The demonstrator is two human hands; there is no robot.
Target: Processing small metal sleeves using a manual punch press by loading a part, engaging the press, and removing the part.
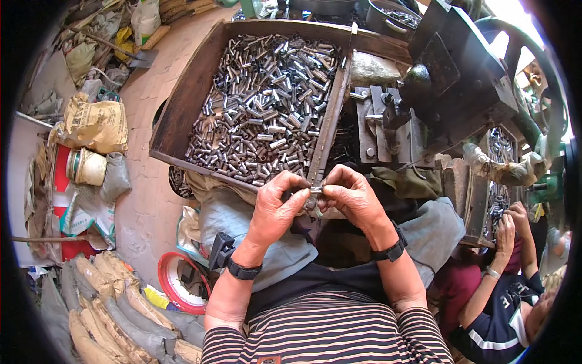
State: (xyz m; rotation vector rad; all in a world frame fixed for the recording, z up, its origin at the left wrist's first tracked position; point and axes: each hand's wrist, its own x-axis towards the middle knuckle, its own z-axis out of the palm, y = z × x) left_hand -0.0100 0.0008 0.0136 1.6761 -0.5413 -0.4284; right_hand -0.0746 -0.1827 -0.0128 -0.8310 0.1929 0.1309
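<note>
Just in front of the wooden tray's near corner, my left hand (276, 209) and my right hand (357, 199) meet over one small metal piece (316, 190). It looks like a short, shiny tube, and both hands pinch it between thumb and forefinger, one at each end. My fingertips cover most of it. Beyond the hands, the dark wooden tray (182, 115) holds a heap of similar short metal tubes (267, 103). Something small and pale shows just below my fingers, too blurred to name.
A heavy dark press (461, 73) with a large wheel (533, 42) stands at right; metal tubes lie on its plate (367, 136). At lower right a co-worker's hands (509, 224) handle small parts. Full sacks (109, 303), a red-rimmed bucket (170, 279) and a white bucket (91, 168) stand at left.
</note>
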